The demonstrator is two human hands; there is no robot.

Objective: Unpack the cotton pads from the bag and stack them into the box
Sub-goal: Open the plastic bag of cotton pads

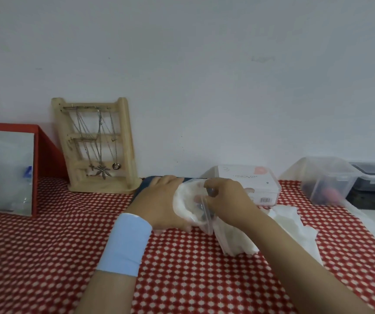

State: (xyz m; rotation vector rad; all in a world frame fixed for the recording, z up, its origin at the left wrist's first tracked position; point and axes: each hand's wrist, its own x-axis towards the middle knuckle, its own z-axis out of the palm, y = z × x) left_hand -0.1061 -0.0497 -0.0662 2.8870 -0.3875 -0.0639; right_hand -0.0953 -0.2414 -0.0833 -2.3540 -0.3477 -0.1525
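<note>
Early going, I'd say: my left grip [161, 200] clasps the bag [207, 224] of cotton pads [182, 206], right grip [225, 200] pinches its plastic, box [250, 184] waiting.

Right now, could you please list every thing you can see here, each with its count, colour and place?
bag: one, clear, under the right forearm, mouth between the hands
cotton pads: stack, count unclear, white, at the bag's mouth
box: one, clear with white label, behind the hands
crumpled sheet: one, white, right of the bag
jewellery stand: one, pale wood, against the wall
necklaces: several, silver, hanging on the stand
mirror: one, red frame, far left
clear tub: one, right
dark tub: one, far right
tablecloth: one, red with white dots
wristband: one, light blue, left wrist
left grip: holds the cotton pads
right grip: pinches the bag
</note>
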